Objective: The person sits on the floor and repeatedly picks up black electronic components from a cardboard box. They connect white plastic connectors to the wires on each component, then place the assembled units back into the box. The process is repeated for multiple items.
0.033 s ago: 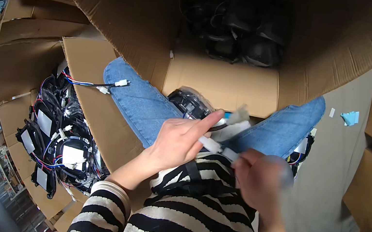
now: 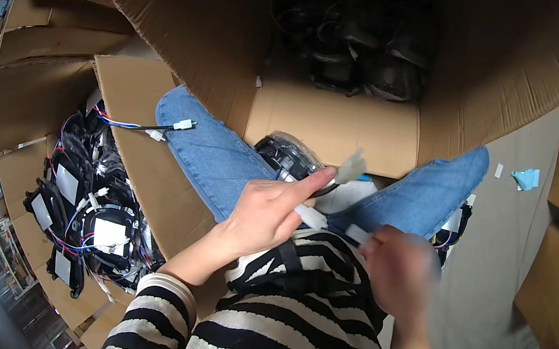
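Note:
My left hand [image 2: 265,213] is closed around a white plastic connector [image 2: 311,217], its index finger stretched out forward. In my right hand [image 2: 397,268], partly smeared by motion, a small white connector piece [image 2: 358,234] sticks out of the fingertips toward the left. A short gap separates the two white pieces. Just beyond my left hand, between my legs, rests a black lamp unit [image 2: 288,155] with a clear cover. A translucent whitish strip [image 2: 352,166] stands up beside my left index fingertip. Which cable each connector belongs to is hidden.
A large cardboard box [image 2: 336,125] opens toward me, dark lamp units [image 2: 366,56] deep inside. At left, a carton holds several black units [image 2: 108,235] with coloured wires. A cable with white plugs [image 2: 172,128] crosses its flap onto my leg. Blue scrap [image 2: 526,179] lies at right.
The two white connector pieces are farther apart. My right hand has shifted slightly right, and the translucent strip stands higher; my left hand has hardly moved.

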Available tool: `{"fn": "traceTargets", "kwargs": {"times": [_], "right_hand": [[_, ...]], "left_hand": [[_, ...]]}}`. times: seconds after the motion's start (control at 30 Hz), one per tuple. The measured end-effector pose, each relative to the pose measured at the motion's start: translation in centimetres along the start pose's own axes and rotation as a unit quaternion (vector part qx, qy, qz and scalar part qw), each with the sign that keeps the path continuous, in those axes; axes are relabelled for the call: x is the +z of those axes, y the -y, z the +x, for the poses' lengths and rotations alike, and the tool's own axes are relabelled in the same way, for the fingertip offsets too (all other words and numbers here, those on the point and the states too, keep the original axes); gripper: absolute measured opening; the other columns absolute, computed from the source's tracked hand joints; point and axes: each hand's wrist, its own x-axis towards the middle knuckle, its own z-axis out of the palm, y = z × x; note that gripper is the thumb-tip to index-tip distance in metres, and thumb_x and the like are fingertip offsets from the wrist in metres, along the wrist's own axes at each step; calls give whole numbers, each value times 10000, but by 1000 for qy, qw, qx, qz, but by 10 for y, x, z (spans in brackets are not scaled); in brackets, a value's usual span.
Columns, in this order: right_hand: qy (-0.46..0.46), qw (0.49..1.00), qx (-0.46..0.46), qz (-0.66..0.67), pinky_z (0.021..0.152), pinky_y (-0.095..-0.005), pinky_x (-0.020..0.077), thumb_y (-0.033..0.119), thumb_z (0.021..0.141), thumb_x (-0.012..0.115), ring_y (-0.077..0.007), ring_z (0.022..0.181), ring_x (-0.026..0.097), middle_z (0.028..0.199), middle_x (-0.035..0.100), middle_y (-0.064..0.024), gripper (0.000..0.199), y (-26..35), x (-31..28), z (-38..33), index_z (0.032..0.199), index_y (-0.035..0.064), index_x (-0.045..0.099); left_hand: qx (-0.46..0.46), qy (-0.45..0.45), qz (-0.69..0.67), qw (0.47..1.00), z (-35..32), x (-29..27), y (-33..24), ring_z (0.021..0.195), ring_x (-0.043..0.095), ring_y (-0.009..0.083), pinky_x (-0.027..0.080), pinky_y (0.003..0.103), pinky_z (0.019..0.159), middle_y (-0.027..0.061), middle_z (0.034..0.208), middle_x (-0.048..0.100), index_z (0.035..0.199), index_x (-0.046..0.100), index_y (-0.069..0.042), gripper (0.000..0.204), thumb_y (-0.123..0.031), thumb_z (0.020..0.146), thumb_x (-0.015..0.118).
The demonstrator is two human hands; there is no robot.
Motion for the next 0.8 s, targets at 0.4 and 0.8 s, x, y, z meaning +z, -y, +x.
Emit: {"fn": "traceTargets", "kwargs": {"times": [0.4,0.8], "right_hand": [[100,988,-38,109,415,-244,317,-66,683,510,-149,464,434,571,486,-68,41,12,-27,-5,704,-34,523],[84,978,84,172,384,-209,255,-6,749,487,-77,424,365,557,475,-31,73,21,-26,-2,696,-13,538]], "left_hand": [[-55,45,-257,964,-11,-2,-10,538,521,209,397,296,542,97,685,587,912,580,29,182,-53,754,541],[-1,-64,-91,994,-8,8,-7,541,495,183,379,276,513,83,634,568,858,606,28,167,-29,707,561]]}}
